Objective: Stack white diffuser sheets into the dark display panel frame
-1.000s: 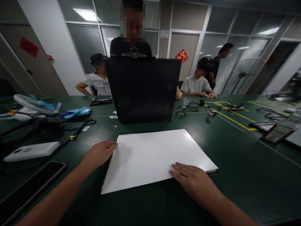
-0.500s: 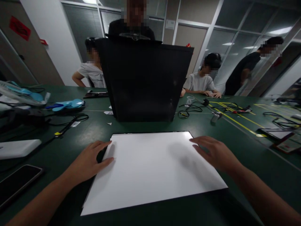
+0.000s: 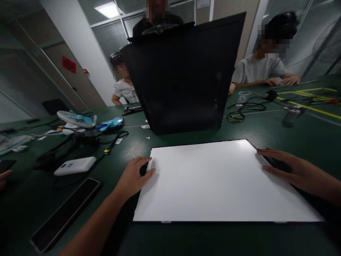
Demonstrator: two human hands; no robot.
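A flat white sheet (image 3: 213,185) with thin dark edging lies on the green table in front of me. My left hand (image 3: 134,177) is at its left edge, thumb and fingers stretched apart, the tips on or just over the margin. Along the right edge, my right hand (image 3: 290,169) has its fingers extended and its thumb spread toward the white surface. Neither hand is closed round anything. Whether the fingertips press on the sheet is hard to tell. Behind the sheet stands a large black panel (image 3: 183,78) with a clip at its top.
A phone (image 3: 66,213), a white power bank (image 3: 75,166) and dark cables (image 3: 114,140) lie on the left, with blue items (image 3: 113,123) beyond. Coiled cables (image 3: 247,108) are at the back right. Several people sit or stand behind the table (image 3: 186,241); another person's hand (image 3: 4,177) holds a phone far left.
The view has turned right to left, so things sit further right. The sheet's near edge, slanted before, now runs level along the dark edging. Both hands stay at its sides.
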